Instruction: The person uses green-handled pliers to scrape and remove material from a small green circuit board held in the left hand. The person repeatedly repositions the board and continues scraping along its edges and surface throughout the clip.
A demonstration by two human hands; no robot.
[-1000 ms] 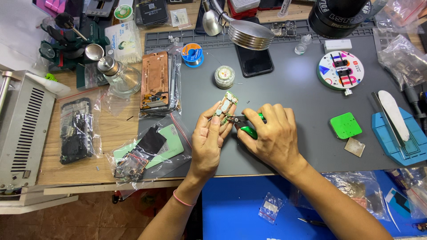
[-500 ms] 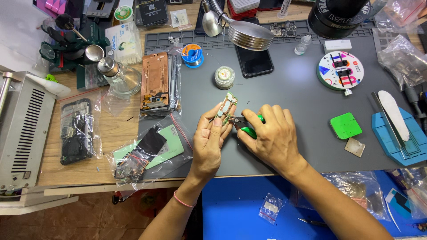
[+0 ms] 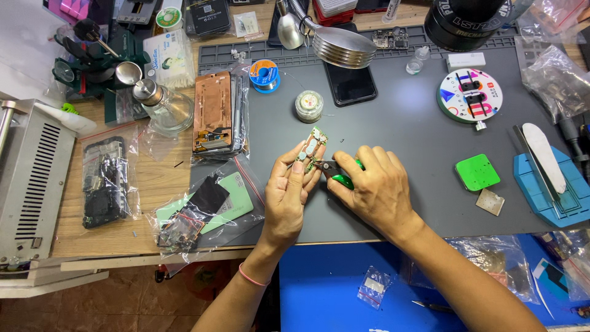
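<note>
Hard to make out at the pinch: small circuit board, only partly seen above the left fingertips, lower edge hidden behind them. Green-handled cutters, mostly buried in the right hand; only dark tip and a sliver of green handle showing beside the knuckles. Left hand closed narrowly on the board, thumb and forefinger pinching it upright just above the grey mat. Right fingers curled tight around the cutters, tip touching the board's lower right edge, just right of the left fingertips. Whether the tool's blades are apart, cannot tell. Beyond the fingertips, a round tin and a dark phone. Against half a second before: same grip, same spot, board barely shifted.
</note>
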